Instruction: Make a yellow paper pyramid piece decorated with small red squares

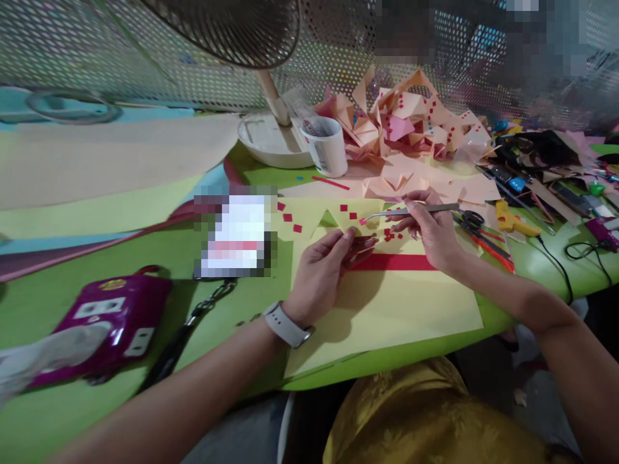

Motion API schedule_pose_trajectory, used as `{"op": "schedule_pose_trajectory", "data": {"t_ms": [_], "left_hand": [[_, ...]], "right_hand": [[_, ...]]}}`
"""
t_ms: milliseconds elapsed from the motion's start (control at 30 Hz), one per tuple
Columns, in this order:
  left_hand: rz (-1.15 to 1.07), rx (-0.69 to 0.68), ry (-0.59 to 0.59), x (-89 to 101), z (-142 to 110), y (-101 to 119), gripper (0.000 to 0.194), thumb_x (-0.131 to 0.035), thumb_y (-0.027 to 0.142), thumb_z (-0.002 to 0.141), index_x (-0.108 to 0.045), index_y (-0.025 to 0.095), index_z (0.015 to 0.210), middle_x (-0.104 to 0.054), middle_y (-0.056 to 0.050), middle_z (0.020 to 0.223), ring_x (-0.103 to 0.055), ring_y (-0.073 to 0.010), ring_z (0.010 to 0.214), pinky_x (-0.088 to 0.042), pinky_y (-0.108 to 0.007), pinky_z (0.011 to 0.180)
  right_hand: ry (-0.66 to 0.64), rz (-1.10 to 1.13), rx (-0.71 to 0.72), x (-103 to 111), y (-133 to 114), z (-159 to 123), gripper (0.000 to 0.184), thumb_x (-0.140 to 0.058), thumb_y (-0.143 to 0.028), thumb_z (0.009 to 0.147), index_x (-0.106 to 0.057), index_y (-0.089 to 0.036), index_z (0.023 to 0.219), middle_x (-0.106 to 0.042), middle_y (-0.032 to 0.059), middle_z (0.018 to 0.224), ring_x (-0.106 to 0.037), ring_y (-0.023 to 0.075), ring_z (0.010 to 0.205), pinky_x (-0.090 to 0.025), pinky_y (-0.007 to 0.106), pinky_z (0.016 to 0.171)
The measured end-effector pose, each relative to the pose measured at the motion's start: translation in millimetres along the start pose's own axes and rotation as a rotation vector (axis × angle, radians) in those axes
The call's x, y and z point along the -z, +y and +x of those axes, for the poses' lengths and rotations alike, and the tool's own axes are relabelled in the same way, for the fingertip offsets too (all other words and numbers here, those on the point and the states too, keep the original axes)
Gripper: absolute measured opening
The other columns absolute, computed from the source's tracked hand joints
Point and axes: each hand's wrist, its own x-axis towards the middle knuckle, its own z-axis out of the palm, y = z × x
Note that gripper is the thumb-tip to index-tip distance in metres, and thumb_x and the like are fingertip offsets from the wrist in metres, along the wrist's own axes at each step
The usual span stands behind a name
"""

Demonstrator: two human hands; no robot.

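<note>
My left hand [322,274] pinches the lower edge of a folded yellow paper piece [370,207] with small red squares on it. In my right hand [430,232] are bent-tip metal tweezers [435,208], pointing left. Their tip meets a small red square [362,222] at the yellow piece; whether the square is gripped or stuck down I cannot tell. More loose red squares [388,234] lie below the tweezers. Under both hands spreads a yellow paper sheet [411,316], crossed by a red paper strip [396,262] that my left fingers partly cover.
Left of the sheet are a phone [235,235] and a purple power socket box [113,322]. A white cup [326,148] and fan [265,138] stand behind, beside piled peach paper shapes [401,119]. Scissors [488,241] and a yellow glue gun [515,220] lie right.
</note>
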Motion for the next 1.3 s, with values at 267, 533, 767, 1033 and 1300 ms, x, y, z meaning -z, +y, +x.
{"op": "schedule_pose_trajectory", "data": {"t_ms": [267,533,767,1033,1300], "left_hand": [[0.022,-0.002,-0.009,0.5,-1.8,-1.0,0.033,-0.085,0.045,0.066,-0.074,0.018,0.081,-0.079,-0.006,0.087,-0.076,-0.0200,0.087,-0.060,-0.027,0.082],[0.045,0.013,-0.008,-0.8,-4.2,0.5,0.032,-0.084,0.044,0.068,-0.075,0.018,0.083,-0.079,-0.007,0.093,-0.075,-0.0211,0.092,-0.059,-0.028,0.084],[-0.009,0.005,0.002,-0.6,-4.4,-1.0,0.023,-0.086,0.038,0.068,-0.074,0.020,0.077,-0.079,-0.004,0.092,-0.074,-0.0223,0.097,-0.058,-0.033,0.091],[-0.015,-0.032,0.023,-0.8,-4.7,-1.3,0.025,-0.088,0.035,0.063,-0.068,0.019,0.065,-0.079,-0.003,0.087,-0.073,-0.0236,0.099,-0.055,-0.037,0.098],[-0.058,-0.042,0.084,-1.5,-3.8,-1.3,0.036,-0.091,0.031,0.058,-0.057,0.019,0.054,-0.078,-0.001,0.080,-0.075,-0.0207,0.089,-0.058,-0.036,0.092]], "right_hand": [[-0.013,-0.008,0.014,-0.9,4.8,-0.9,0.031,-0.062,-0.047,0.086,-0.047,-0.022,0.096,-0.066,-0.0033,0.068,-0.067,0.0101,0.056,-0.037,0.018,0.045],[-0.015,0.004,0.004,-1.5,2.8,-3.0,0.033,-0.063,-0.048,0.085,-0.047,-0.022,0.096,-0.066,-0.0042,0.065,-0.066,0.0095,0.054,-0.037,0.019,0.046],[-0.009,0.000,0.008,-4.0,1.7,-5.4,0.037,-0.064,-0.053,0.084,-0.046,-0.023,0.095,-0.065,-0.0059,0.062,-0.065,0.0095,0.052,-0.037,0.019,0.045],[-0.005,-0.003,0.021,-8.6,0.0,-10.3,0.036,-0.063,-0.054,0.086,-0.047,-0.023,0.096,-0.062,-0.0059,0.060,-0.068,0.0112,0.057,-0.039,0.020,0.046],[-0.008,-0.003,0.049,-11.8,4.5,-16.6,0.032,-0.061,-0.050,0.088,-0.048,-0.023,0.101,-0.065,-0.0053,0.065,-0.071,0.0125,0.064,-0.045,0.021,0.052]]}}
